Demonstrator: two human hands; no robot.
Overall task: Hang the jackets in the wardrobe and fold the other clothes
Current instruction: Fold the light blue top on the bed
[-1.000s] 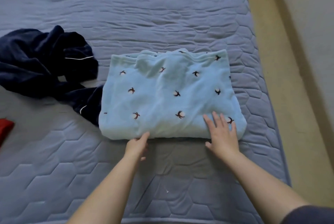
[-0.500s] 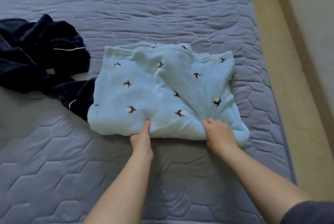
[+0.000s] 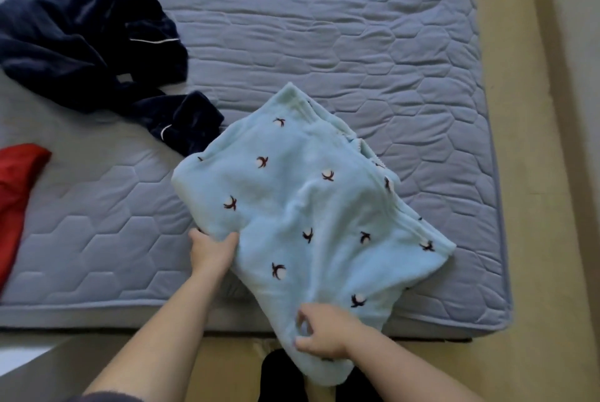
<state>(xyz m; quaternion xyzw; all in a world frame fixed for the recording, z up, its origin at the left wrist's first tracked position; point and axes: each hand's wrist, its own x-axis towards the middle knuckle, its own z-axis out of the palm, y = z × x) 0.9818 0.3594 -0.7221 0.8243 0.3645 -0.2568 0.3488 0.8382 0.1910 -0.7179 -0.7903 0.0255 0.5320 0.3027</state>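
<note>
A folded light-blue fleece garment point(image 3: 302, 206) with small dark embroidered motifs lies tilted across the near right part of the mattress, its lower end hanging past the mattress edge. My left hand point(image 3: 211, 250) grips its left edge, thumb on top. My right hand point(image 3: 324, 328) pinches its near lower corner, fingers curled into the cloth. A crumpled dark navy garment point(image 3: 87, 44) with white piping lies at the back left, apart from both hands. A red garment point(image 3: 16, 193) shows at the left edge.
The grey-blue quilted mattress point(image 3: 373, 44) fills most of the view; its near edge runs across the bottom. Tan floor point(image 3: 535, 174) lies to the right and below. A dark shape, perhaps my feet point(image 3: 282, 375), shows under the hanging cloth.
Both hands went from resting on the folded blue garment to gripping it, then pulled it toward me and turned it, so its near end now hangs off the mattress edge.
</note>
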